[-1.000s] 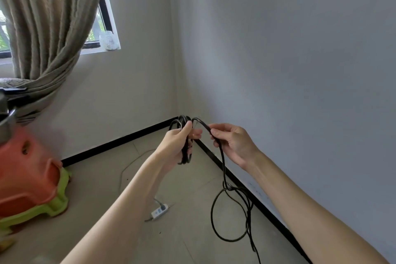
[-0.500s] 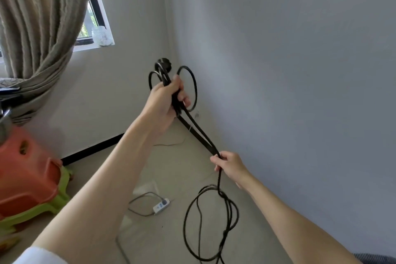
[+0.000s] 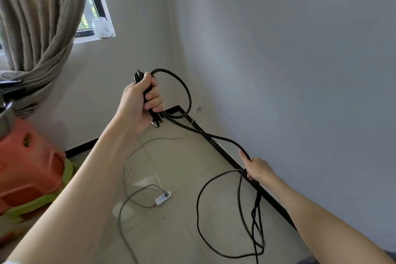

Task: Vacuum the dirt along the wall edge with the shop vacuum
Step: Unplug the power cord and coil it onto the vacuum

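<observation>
Head view: both hands (left [image 3: 139, 103], right [image 3: 256, 169]) grip black cord [image 3: 211, 135]; power strip [image 3: 163, 198] below.

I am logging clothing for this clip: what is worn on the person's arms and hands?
Both forearms are bare, and the left hand and right hand wear no gloves, rings or watch. A sliver of white sleeve shows at the upper left arm.

Tiled floor [image 3: 184, 178] under white power strip [image 3: 163, 198], orange-green stools [image 3: 30, 173].
</observation>
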Demonstrator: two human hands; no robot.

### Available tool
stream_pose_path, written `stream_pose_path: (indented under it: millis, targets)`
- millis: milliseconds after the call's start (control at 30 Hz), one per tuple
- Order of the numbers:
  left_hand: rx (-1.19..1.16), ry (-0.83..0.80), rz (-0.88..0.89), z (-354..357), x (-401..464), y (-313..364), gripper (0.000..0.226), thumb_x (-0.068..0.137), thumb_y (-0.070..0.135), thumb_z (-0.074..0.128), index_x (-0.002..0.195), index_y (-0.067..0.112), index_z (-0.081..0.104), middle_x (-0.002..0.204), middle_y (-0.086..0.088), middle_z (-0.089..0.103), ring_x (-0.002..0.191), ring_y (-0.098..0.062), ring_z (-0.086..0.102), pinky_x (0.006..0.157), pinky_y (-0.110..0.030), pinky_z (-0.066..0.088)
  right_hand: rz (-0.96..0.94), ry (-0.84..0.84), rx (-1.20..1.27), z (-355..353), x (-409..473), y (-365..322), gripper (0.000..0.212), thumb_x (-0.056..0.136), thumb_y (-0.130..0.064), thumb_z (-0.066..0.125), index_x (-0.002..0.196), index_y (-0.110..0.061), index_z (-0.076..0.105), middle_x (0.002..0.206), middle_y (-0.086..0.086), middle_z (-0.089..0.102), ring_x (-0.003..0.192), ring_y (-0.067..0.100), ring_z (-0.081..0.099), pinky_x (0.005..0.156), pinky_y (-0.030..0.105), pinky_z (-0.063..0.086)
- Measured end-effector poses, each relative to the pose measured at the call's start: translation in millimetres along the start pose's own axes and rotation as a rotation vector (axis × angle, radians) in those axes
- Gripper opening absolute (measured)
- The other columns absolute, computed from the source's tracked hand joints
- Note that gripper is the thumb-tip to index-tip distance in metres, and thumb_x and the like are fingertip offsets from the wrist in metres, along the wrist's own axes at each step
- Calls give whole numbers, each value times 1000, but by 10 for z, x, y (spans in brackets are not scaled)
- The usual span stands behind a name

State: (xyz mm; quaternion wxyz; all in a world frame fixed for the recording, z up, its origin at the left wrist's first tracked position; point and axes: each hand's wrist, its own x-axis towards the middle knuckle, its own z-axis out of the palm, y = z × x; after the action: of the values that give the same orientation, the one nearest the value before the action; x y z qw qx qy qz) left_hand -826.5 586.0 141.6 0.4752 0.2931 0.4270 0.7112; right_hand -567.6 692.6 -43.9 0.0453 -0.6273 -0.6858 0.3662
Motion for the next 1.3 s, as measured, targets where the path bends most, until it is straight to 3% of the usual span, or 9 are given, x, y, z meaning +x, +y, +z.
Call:
stream_pose_path:
  millis: [100, 200, 300, 467, 633, 833, 1100, 1200, 1300]
  targets:
    - [90, 27, -10, -15, -5, -98, 33, 102, 30, 37, 73, 15, 41, 43, 7, 27, 32, -6, 23, 36, -16, 28, 115, -89, 215, -111, -5, 101, 68, 90, -70, 35, 67, -8, 54, 59, 8, 61, 52, 19, 58, 65, 30, 52]
    - [244, 43, -38, 2, -44, -212, 32, 101, 27, 40, 71, 15, 40, 43, 5, 26, 33, -8, 21, 38, -16, 24, 189, -262, 549, -304, -15, 214, 34, 88, -33, 68, 72, -11, 48, 56, 4, 45, 47, 15, 42, 48, 26, 40]
    - [434, 64, -72, 32, -90, -369, 34, 98, 26, 44, 67, 16, 37, 45, 4, 27, 36, -10, 20, 42, -21, 19, 157, -266, 801, -436, 23, 317, 24, 89, 0, 60, 73, -11, 47, 60, 5, 40, 52, 14, 37, 53, 25, 33]
    - [539, 189, -118, -11, -136, -782, 33, 96, 23, 47, 65, 16, 35, 54, 0, 27, 40, -11, 21, 39, -20, 22, 144, -104, 974, -507, -43, 457, 37, 86, 11, 60, 105, -13, 39, 78, 13, 49, 62, 16, 47, 54, 27, 40]
    - [542, 115, -259, -120, -153, -1063, 31, 91, 13, 60, 69, 14, 38, 55, 1, 29, 38, -8, 24, 37, -18, 25, 173, -30, 903, -545, -224, 734, 3, 88, -3, 65, 85, -1, 63, 80, 10, 65, 66, 15, 57, 59, 23, 40]
    - [737, -56, -316, 56, -240, -1454, 12, 92, 14, 57, 82, 8, 52, 53, -2, 38, 42, -14, 33, 41, -22, 30, 89, -47, 674, -599, -359, 838, 19, 89, -15, 66, 90, 3, 66, 61, 6, 58, 56, 14, 48, 55, 22, 38]
    - [1156, -93, -184, 159, -255, -1899, 14, 94, 22, 53, 90, 12, 62, 66, 3, 69, 43, -7, 52, 51, -20, 41, -172, -382, 160, -732, -539, 829, 10, 87, -14, 68, 88, -24, 72, 69, -10, 60, 65, -1, 49, 64, 12, 33]
    - [1152, -170, -199, 215, -305, -2033, 16, 95, 21, 52, 92, 10, 63, 76, 2, 70, 56, -10, 61, 53, -19, 47, -228, -469, 89, -661, -559, 733, 10, 84, -20, 72, 82, -30, 73, 80, 0, 59, 79, 9, 49, 76, 23, 34]
    - [1044, -175, -259, 227, -354, -2108, 16, 95, 19, 53, 91, 7, 63, 79, -5, 70, 63, -15, 64, 60, -24, 55, -260, -448, 137, -568, -564, 680, 8, 82, -23, 73, 78, -30, 74, 73, 5, 52, 70, 13, 43, 68, 26, 32]
